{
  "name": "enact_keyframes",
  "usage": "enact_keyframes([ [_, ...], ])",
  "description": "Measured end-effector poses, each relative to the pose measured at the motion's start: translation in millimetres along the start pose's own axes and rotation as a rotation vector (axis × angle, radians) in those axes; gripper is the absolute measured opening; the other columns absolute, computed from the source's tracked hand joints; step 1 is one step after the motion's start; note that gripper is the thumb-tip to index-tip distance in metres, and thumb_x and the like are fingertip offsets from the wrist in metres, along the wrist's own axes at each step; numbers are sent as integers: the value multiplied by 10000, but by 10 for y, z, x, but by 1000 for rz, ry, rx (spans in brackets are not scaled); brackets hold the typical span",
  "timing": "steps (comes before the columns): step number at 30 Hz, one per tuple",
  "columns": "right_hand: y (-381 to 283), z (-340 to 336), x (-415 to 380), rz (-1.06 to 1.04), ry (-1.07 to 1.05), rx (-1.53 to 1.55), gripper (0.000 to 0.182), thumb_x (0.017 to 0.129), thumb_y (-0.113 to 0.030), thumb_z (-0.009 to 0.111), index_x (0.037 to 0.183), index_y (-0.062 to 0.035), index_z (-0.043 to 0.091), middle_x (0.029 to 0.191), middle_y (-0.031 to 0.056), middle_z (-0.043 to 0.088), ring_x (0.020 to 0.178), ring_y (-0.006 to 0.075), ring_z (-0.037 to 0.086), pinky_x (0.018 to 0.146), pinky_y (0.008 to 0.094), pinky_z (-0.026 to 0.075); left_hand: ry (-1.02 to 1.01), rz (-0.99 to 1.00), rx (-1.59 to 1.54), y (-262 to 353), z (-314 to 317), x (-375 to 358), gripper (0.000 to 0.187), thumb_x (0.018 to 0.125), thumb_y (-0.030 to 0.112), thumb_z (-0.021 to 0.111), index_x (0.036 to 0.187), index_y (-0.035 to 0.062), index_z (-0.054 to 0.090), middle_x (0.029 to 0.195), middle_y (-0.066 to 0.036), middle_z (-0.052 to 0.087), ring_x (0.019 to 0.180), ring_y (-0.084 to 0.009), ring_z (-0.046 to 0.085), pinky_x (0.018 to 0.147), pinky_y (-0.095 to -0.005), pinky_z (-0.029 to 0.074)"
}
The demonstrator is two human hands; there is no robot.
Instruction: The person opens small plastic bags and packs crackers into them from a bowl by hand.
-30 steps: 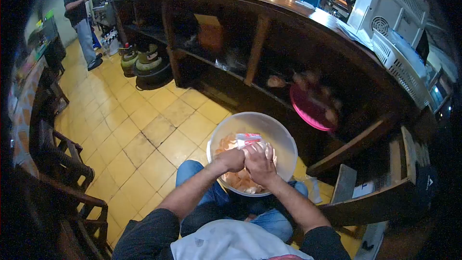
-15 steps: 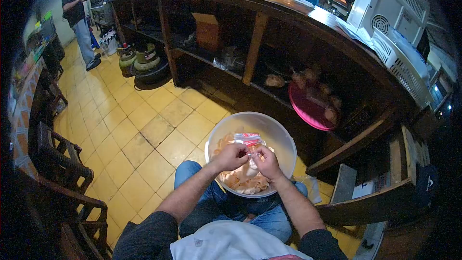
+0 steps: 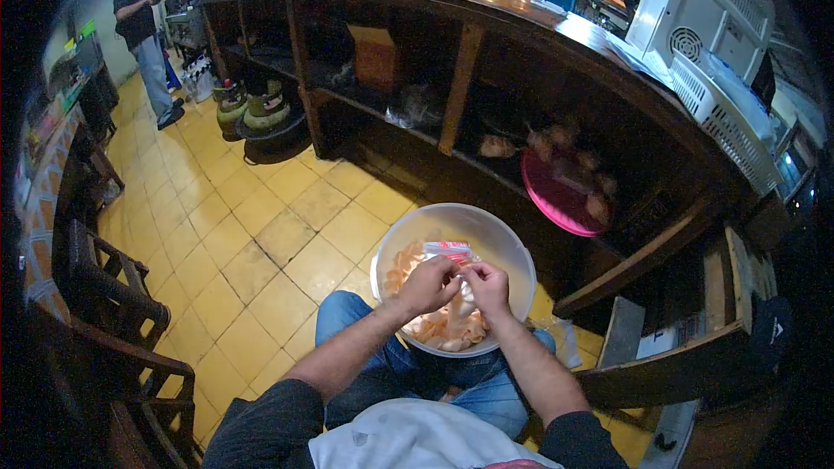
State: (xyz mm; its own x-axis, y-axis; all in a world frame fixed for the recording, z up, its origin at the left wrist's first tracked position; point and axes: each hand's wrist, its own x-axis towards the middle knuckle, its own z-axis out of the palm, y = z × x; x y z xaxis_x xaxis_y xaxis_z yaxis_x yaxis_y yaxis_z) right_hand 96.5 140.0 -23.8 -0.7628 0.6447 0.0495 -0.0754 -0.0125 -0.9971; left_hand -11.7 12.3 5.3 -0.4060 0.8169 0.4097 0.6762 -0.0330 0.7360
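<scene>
Between my knees stands a large whitish plastic tub (image 3: 519, 252), holding many pale orange chips that look like crackers (image 3: 465, 332). My left hand (image 3: 432, 285) and my right hand (image 3: 486, 287) meet above its middle, fingertips pinched together. A pale clear plastic bag (image 3: 455, 306) seems to hang below the fingers, partly hidden by them. Just beyond my hands, a pack of plastic bags with red print (image 3: 449, 249) lies inside the tub on the crackers.
A wooden counter with shelves (image 3: 456, 87) curves ahead. It holds a pink tray (image 3: 560, 204) and a cardboard box (image 3: 373, 56). Green gas cylinders (image 3: 265, 108) stand on the yellow tiled floor (image 3: 252, 265). A person (image 3: 143, 35) stands at far left; dark chairs (image 3: 113, 269) line the left.
My fingers have shifted slightly: the left hand has turned and moved a little right, and the right hand's fingers are more curled. The tub and the pack have hardly moved.
</scene>
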Motion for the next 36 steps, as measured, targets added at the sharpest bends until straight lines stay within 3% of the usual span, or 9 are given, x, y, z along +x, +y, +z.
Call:
enact_keyframes([
  [2, -157, 52, -85, -169, 20, -375, 73, 832, -80, 676, 859, -20, 706, 852, 66, 690, 798, 139, 634, 735, 287, 504, -8, -124, -93, -87, 47, 4, 182, 813, 167, 650, 895, 7, 621, 787, -127, 625, 707, -221, 620, 653, -340, 508],
  [6, -183, 66, -87, -408, -22, -511, 134, 796, -119, 683, 898, -33, 702, 857, 116, 686, 822, 236, 654, 778, 351, 493, -94, -260, -200, -210, 42, -9, 210, 839, 179, 672, 921, -8, 618, 787, -48, 638, 703, -88, 576, 621, -269, 486],
  [12, -115, 160, -115, -623, 93, -854, 97, 793, -117, 632, 850, -39, 627, 822, 121, 634, 810, 311, 592, 784, 420, 421, 75, -294, -494, -318, 182, -17, 204, 784, 168, 705, 857, 20, 584, 707, -59, 598, 635, -83, 544, 576, -265, 475],
  [21, -20, 101, -32, -548, 74, -588, 70, 814, -23, 565, 867, -12, 609, 907, 152, 637, 879, 301, 604, 808, 396, 478, 183, -189, -221, -80, 169, 70, 277, 759, 125, 725, 805, 59, 461, 684, 22, 537, 631, -62, 503, 551, -249, 441],
  [23, -7, 42, -10, -580, 53, -538, 66, 821, -22, 564, 864, -8, 612, 929, 140, 644, 900, 274, 610, 833, 381, 478, 196, -188, -426, -133, 228, 57, 251, 760, 125, 720, 809, 50, 486, 678, 7, 547, 626, -65, 510, 557, -251, 447],
  [25, -8, -58, 5, -160, -178, -244, 53, 838, -21, 568, 847, -2, 616, 954, 98, 650, 942, 206, 599, 869, 342, 469, 206, -193, -624, -49, 147, 51, 226, 761, 125, 716, 814, 42, 512, 673, -8, 556, 620, -69, 518, 562, -254, 454],
  [32, 151, 13, 12, -139, -98, -209, 59, 849, -39, 587, 844, 11, 618, 927, 78, 622, 830, 145, 587, 753, 298, 479, 118, -197, -97, 96, -26, -31, 147, 778, 117, 694, 852, -9, 691, 774, -96, 695, 683, -140, 652, 647, -274, 532],
  [34, -81, 36, -72, -354, -27, -383, 51, 847, -40, 590, 845, 9, 603, 870, 79, 609, 796, 145, 583, 707, 301, 479, 95, -210, -131, 8, 25, -87, 208, 793, 163, 695, 905, -12, 704, 804, -124, 706, 694, -156, 669, 640, -278, 536],
  [36, -176, 42, -112, -459, 1, -462, 37, 808, -26, 591, 835, -17, 614, 872, 137, 596, 805, 274, 594, 712, 365, 477, 55, -228, -171, 2, 48, -90, 288, 823, 248, 698, 921, -23, 698, 799, -145, 704, 689, -158, 671, 622, -276, 528],
])
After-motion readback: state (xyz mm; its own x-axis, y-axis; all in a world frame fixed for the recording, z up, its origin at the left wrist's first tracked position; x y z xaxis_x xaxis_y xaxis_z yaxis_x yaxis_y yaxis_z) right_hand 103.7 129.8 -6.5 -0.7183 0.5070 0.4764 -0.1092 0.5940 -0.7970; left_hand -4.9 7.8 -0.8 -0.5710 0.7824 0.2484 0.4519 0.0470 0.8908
